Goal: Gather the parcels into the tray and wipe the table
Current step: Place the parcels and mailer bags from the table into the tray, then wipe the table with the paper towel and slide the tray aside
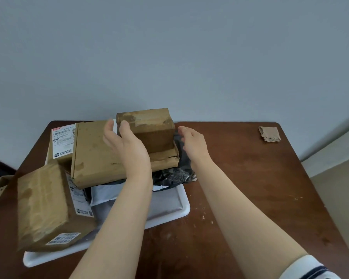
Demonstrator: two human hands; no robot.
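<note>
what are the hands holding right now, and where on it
Nothing is gripped. The left hand lies open against the left end of the small top box, thumb touching it; the right hand hovers open, apart from its right side.

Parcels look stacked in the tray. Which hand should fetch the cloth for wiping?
Right. The right hand is open, empty and nearer the cloth, which lies near the far right corner of the table. The left hand is by the top box and would have to reach across.
</note>
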